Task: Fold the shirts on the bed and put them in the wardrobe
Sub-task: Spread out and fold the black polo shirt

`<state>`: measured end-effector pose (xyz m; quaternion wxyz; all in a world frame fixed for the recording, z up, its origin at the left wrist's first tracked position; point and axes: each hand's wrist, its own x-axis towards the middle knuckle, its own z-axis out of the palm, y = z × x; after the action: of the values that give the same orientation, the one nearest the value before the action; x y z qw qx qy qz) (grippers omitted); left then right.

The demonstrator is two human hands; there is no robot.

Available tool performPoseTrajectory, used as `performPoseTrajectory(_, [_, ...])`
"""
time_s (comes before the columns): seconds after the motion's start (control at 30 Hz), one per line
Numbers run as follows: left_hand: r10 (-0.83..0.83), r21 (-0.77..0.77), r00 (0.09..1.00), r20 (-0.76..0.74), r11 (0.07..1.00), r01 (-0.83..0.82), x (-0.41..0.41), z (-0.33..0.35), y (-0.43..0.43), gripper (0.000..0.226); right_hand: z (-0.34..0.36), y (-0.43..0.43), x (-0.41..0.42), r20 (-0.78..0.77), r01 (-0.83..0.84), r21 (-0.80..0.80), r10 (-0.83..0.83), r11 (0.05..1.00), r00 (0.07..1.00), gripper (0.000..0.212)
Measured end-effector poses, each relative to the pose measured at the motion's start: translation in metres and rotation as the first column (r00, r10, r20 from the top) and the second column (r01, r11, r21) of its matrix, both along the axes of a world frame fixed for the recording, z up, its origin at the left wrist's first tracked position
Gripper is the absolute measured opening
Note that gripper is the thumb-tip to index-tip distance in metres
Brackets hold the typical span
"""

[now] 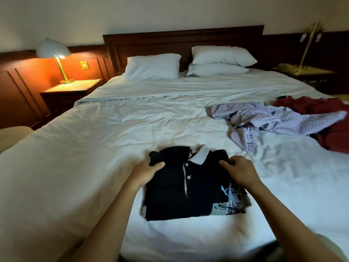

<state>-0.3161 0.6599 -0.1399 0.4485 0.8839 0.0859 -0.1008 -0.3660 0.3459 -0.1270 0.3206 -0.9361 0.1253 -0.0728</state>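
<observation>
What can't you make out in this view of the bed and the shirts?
The wardrobe: nowhere in the head view.
The red garment: cut off by the right edge, partly under the checked shirt.
The printed garment: mostly covered by the black polo shirt.
Fingertips of left hand and right hand: partly hidden in the polo's folds.

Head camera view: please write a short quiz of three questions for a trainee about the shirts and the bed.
1. True or false: the left hand and the right hand both grip the black polo shirt.
2. The unfolded shirt lying to the right is: A checked, B yellow, C green striped.
3. How many pillows lie at the headboard?
Key: 1 true; 2 A; 3 three.
</observation>
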Motion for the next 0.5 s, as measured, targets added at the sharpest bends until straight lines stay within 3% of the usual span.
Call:
performPoseTrajectory(0.07, [-0.033, -0.094, 0.999, 0.028, 0.995, 0.035, 0.002, -0.001, 0.000, 0.032, 0.005, 0.010, 0.006, -0.031, -0.032, -0.006, 0.032, 0.999, 0.999, 0.045])
performPoseTrajectory(0.2, [0.087, -0.417, 0.992, 0.096, 0.908, -0.040, -0.002, 0.012, -0.005, 0.015, 0.016, 0.020, 0.017, 0.009, -0.015, 0.145, 0.014, 0.989, 1.000, 0.033])
performPoseTrajectory(0.27, [0.119, -0.377, 0.983, 0.141, 0.924, -0.058, -0.002, 0.009, -0.001, 0.010, 0.017, 0.018, 0.021, -0.025, 0.000, 0.197, 0.006, 0.980, 1.000, 0.029])
performPoseTrajectory(0.33, [0.082, -0.225, 0.984, 0.161, 0.973, -0.045, -0.007, 0.007, 0.003, 0.014, 0.009, 0.012, 0.021, -0.137, -0.026, 0.167, 0.050, 0.986, 0.989, 0.029])
performPoseTrajectory(0.4, [0.031, -0.079, 0.993, 0.112, 0.997, -0.022, -0.013, 0.006, 0.009, 0.022, 0.005, 0.005, 0.014, -0.217, -0.030, 0.151, 0.063, 0.988, 0.974, 0.034])
performPoseTrajectory(0.5, [-0.012, -0.047, 1.000, 0.012, 0.999, 0.013, -0.029, 0.014, 0.014, 0.028, 0.012, -0.006, -0.007, -0.215, -0.015, 0.127, 0.043, 0.992, 0.976, 0.050])
